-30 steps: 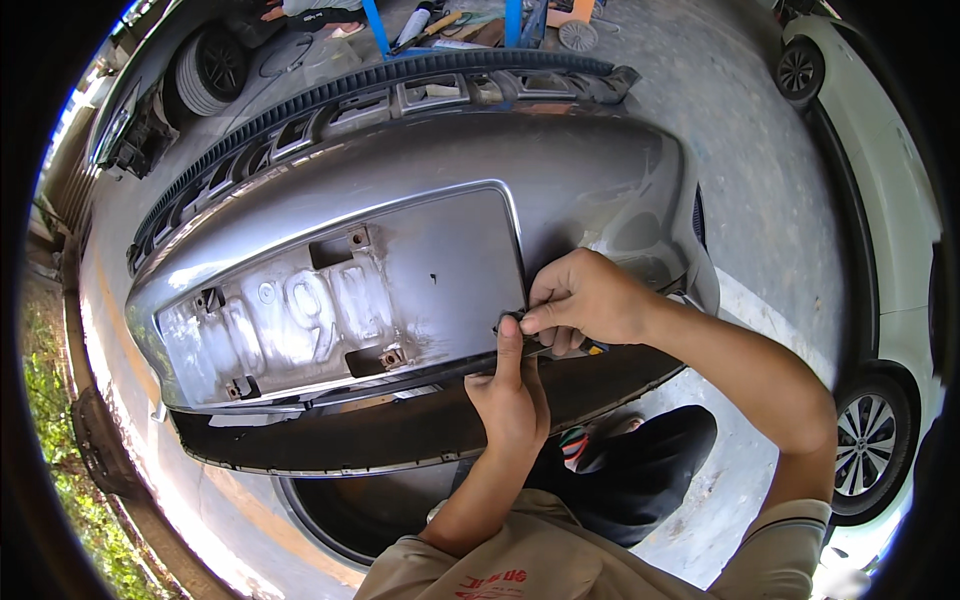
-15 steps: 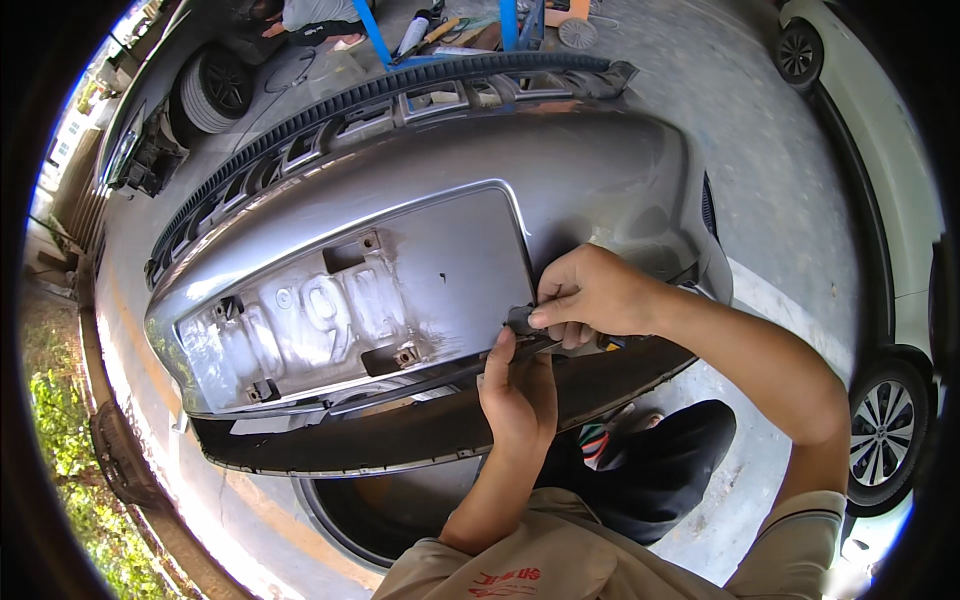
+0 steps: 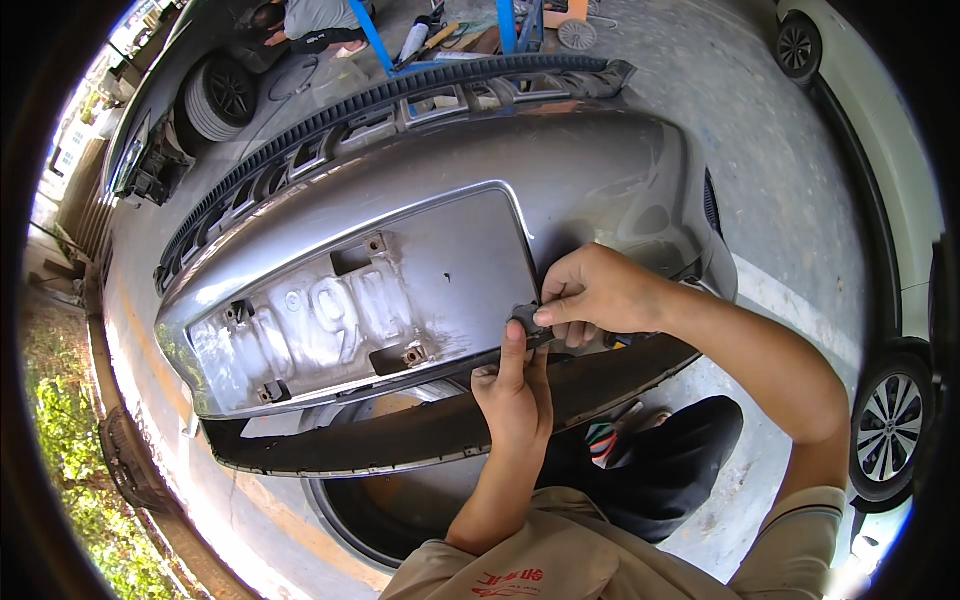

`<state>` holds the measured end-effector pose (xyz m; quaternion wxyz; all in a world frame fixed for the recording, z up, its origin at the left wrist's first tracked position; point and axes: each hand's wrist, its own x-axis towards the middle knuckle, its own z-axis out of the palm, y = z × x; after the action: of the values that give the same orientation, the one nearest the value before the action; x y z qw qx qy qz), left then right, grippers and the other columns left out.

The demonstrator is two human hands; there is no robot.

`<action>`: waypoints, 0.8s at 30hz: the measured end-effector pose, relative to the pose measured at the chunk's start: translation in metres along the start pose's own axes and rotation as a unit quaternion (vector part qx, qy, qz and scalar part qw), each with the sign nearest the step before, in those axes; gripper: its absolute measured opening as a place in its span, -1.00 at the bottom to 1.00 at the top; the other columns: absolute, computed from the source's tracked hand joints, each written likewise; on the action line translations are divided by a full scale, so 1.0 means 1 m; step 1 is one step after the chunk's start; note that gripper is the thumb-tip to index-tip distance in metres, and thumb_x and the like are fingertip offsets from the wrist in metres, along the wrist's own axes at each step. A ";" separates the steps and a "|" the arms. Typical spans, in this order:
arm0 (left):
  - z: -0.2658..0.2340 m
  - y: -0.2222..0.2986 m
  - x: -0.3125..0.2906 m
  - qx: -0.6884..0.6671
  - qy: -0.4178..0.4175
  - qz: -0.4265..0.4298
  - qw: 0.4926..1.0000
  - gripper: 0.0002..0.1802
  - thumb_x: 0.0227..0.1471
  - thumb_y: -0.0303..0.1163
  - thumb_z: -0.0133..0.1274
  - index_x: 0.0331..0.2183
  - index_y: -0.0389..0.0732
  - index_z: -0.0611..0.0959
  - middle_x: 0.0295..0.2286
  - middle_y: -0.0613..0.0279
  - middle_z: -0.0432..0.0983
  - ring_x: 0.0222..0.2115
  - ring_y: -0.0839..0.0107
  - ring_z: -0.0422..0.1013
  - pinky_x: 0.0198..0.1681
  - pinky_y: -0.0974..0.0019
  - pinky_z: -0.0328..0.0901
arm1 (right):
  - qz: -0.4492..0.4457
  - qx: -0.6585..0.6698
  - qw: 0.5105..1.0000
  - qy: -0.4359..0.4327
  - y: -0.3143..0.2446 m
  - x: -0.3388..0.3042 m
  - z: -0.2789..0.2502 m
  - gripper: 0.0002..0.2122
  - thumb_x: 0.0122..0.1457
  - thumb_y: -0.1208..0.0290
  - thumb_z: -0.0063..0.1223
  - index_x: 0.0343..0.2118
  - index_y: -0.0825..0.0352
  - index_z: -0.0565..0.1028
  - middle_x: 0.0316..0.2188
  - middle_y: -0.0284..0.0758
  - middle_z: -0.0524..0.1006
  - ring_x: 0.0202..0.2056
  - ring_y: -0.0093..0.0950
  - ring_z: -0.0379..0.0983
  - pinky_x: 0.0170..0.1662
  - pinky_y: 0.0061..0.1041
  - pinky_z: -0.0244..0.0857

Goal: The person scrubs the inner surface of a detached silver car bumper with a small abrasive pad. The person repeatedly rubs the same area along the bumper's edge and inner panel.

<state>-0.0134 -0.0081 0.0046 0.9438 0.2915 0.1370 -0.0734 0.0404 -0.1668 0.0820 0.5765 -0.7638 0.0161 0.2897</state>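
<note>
A grey car bumper (image 3: 600,170) lies across the view, with a recessed plate area (image 3: 470,240) bearing worn, embossed-looking marks. At the recess's lower right corner is a small dark part (image 3: 524,316), roughly round; its exact kind I cannot make out. My right hand (image 3: 598,292) pinches it between thumb and bent fingers from the right. From below, my left hand (image 3: 512,385) presses its raised thumb against the same part. The left fingers are partly hidden behind the bumper's lower lip. A dark lower strip (image 3: 400,440) curves beneath both hands.
Behind the bumper stands a blue frame (image 3: 507,25) near scattered tools. A person (image 3: 318,22) crouches at the far left beside a loose-looking wheel (image 3: 222,95). A light-coloured car (image 3: 885,180) is parked at right. A tyre (image 3: 350,520) lies under the bumper's front.
The whole view has shifted slightly, so the bumper sits a little further right. Both hands stay at the small dark part; my left thumb is slightly more upright.
</note>
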 end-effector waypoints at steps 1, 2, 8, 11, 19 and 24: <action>0.000 0.001 -0.001 0.002 0.001 -0.002 1.000 -0.74 0.11 -0.45 0.19 -0.15 -0.26 0.55 -0.20 0.22 0.55 -0.14 0.40 0.47 0.08 0.18 0.31 | 0.000 0.000 1.000 -0.003 0.000 0.000 0.000 -0.82 0.17 0.43 0.19 -0.41 0.49 0.54 -0.56 -0.28 0.56 -0.54 -0.53 0.53 -0.45 -0.55 0.43; 0.003 0.003 -0.002 0.004 0.003 -0.005 1.000 -0.74 0.11 -0.45 0.19 -0.15 -0.26 0.55 -0.19 0.22 0.55 -0.13 0.41 0.47 0.09 0.18 0.31 | 0.000 0.001 1.000 -0.005 0.001 0.000 0.000 -0.82 0.17 0.43 0.18 -0.41 0.49 0.54 -0.56 -0.28 0.56 -0.54 -0.53 0.53 -0.45 -0.55 0.42; 0.003 0.003 0.000 -0.018 -0.003 -0.012 1.000 -0.73 0.11 -0.45 0.19 -0.14 -0.26 0.55 -0.17 0.24 0.54 -0.12 0.41 0.46 0.10 0.19 0.30 | 0.000 -0.023 1.000 -0.012 0.003 0.003 0.000 -0.80 0.20 0.39 0.16 -0.37 0.47 0.53 -0.55 -0.30 0.56 -0.52 -0.54 0.54 -0.43 -0.57 0.41; 0.006 0.001 -0.004 0.004 -0.013 0.000 1.000 -0.73 0.12 -0.45 0.18 -0.13 -0.24 0.55 -0.16 0.26 0.54 -0.11 0.42 0.45 0.09 0.19 0.30 | 0.004 -0.035 0.999 -0.007 0.002 0.003 0.002 -0.81 0.20 0.40 0.15 -0.38 0.48 0.53 -0.56 -0.29 0.56 -0.52 -0.54 0.54 -0.44 -0.57 0.42; 0.007 0.005 0.000 -0.027 0.007 -0.032 0.999 -0.70 0.11 -0.41 0.20 -0.12 -0.25 0.53 -0.16 0.22 0.53 -0.13 0.40 0.45 0.05 0.19 0.32 | 0.023 -0.050 0.998 -0.025 -0.005 0.002 0.000 -0.81 0.24 0.41 0.10 -0.37 0.49 0.51 -0.54 -0.28 0.57 -0.51 -0.51 0.55 -0.42 -0.55 0.43; 0.006 0.000 0.001 0.040 0.028 0.011 0.999 -0.68 0.11 -0.39 0.20 -0.12 -0.27 0.52 -0.17 0.19 0.50 -0.16 0.37 0.47 -0.03 0.18 0.39 | 0.021 -0.023 0.998 -0.049 -0.006 -0.001 -0.005 -0.79 0.29 0.38 0.02 -0.31 0.49 0.49 -0.48 -0.25 0.58 -0.46 -0.50 0.56 -0.39 -0.55 0.44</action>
<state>-0.0109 -0.0112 0.0092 0.9281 0.3323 0.1570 -0.0598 0.0435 -0.1697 0.0885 0.5524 -0.7615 -0.0027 0.3390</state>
